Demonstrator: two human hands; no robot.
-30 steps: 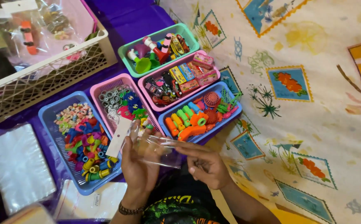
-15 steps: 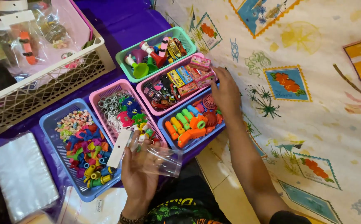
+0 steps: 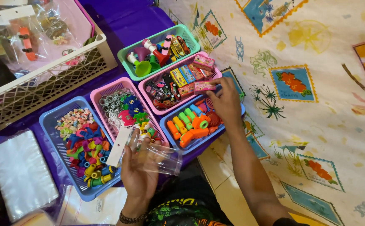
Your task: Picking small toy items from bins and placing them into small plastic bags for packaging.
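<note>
Right hand [image 3: 226,102] now grips pink box [image 3: 204,87].

The left hand [image 3: 138,169] is drawn in close to the body, palm turned up and toward the face, fingers [image 3: 149,144] curled loosely with the thumb set against them in a light pinch. A beaded band circles that wrist. The right arm stretches well forward and away from the body, forearm bare and nearly straight. The right hand [image 3: 225,101] hangs palm down at the end of it, its fingers [image 3: 214,93] bent and gathered at the tips.
</note>
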